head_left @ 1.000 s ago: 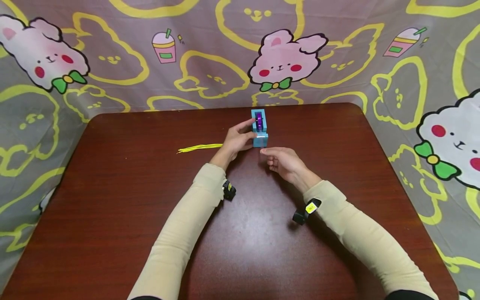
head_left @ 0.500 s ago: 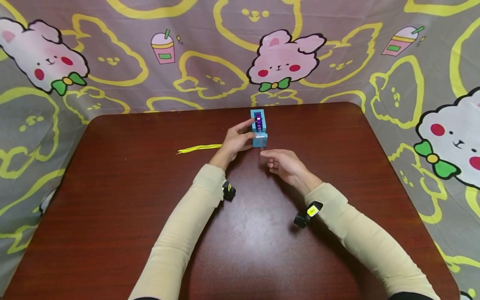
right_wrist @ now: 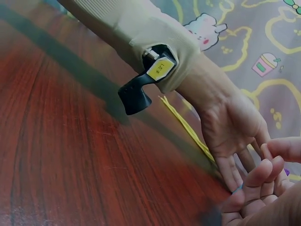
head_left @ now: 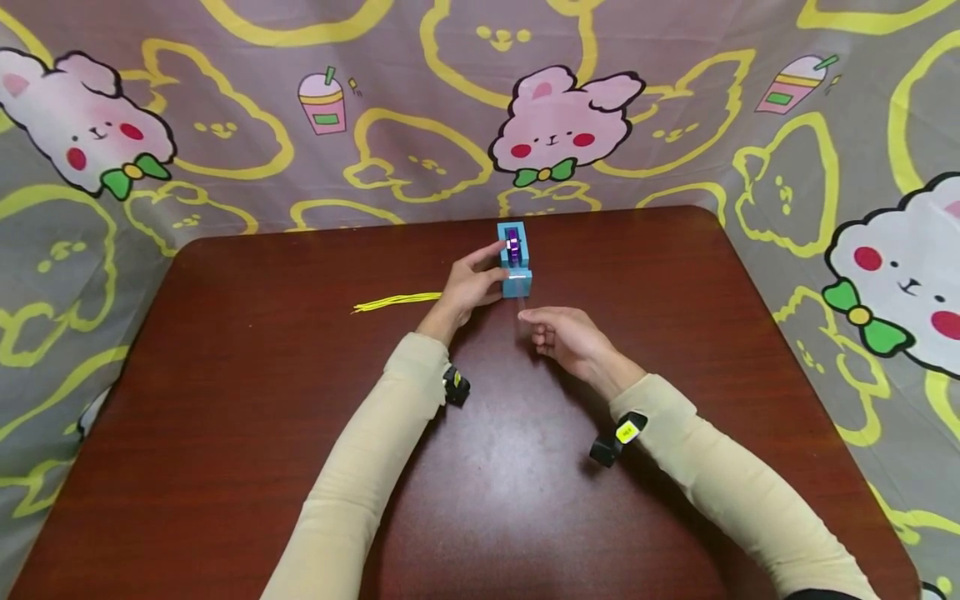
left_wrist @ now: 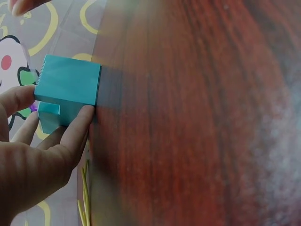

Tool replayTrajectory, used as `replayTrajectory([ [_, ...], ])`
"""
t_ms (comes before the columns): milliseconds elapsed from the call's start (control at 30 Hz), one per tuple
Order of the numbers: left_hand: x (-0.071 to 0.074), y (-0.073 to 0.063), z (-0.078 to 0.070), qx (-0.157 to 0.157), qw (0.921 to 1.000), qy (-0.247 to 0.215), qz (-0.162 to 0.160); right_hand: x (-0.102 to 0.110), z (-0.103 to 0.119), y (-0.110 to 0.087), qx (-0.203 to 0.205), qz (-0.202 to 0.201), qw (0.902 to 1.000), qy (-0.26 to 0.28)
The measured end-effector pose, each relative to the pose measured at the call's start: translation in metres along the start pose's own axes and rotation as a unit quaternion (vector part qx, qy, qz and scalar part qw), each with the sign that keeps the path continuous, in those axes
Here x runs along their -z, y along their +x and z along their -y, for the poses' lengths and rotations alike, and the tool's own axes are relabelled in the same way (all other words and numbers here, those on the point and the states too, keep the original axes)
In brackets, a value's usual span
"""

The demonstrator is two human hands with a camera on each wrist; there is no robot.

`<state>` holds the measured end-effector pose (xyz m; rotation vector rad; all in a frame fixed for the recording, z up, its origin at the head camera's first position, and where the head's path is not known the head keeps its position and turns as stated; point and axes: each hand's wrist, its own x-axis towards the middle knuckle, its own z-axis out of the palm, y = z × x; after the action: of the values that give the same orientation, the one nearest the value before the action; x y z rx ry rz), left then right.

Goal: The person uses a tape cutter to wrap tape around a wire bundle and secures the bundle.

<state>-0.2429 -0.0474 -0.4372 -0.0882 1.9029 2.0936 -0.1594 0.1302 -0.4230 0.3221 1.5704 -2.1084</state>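
Observation:
A light-blue tape dispenser (head_left: 517, 284) with a purple roll (head_left: 513, 245) in it stands near the far edge of the table. My left hand (head_left: 468, 287) grips it from the left side; in the left wrist view, the fingers and thumb hold the blue body (left_wrist: 70, 80). Just in front of the dispenser, my right hand (head_left: 573, 337) pinches the end of a clear strip of tape (head_left: 522, 305) between thumb and forefinger. The strip is faint and hard to follow. In the right wrist view the dispenser is mostly hidden behind the hands.
A bundle of thin yellow strands (head_left: 397, 301) lies on the brown table (head_left: 247, 400), left of the left hand. A patterned cloth (head_left: 427, 67) hangs behind and beside the table. Each wrist wears a black camera band (head_left: 456, 386).
My right hand has drawn slightly back from the dispenser, toward me, and the tape between them looks longer. My left hand keeps its hold. The head view has shifted a little.

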Motion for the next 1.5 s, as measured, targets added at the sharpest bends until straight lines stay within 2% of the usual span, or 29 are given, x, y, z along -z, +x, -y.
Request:
replayTrajectory([
  [1167,0.001,-0.001,0.002,0.004,0.9999,0.01,-0.001,-0.003,-0.009,-0.019,-0.002,0.018,0.9998,0.0],
  [1500,0.001,0.0,0.001,0.001,1.0,0.006,0.0,-0.003,-0.012,-0.023,0.014,0.023,0.9996,-0.004],
])
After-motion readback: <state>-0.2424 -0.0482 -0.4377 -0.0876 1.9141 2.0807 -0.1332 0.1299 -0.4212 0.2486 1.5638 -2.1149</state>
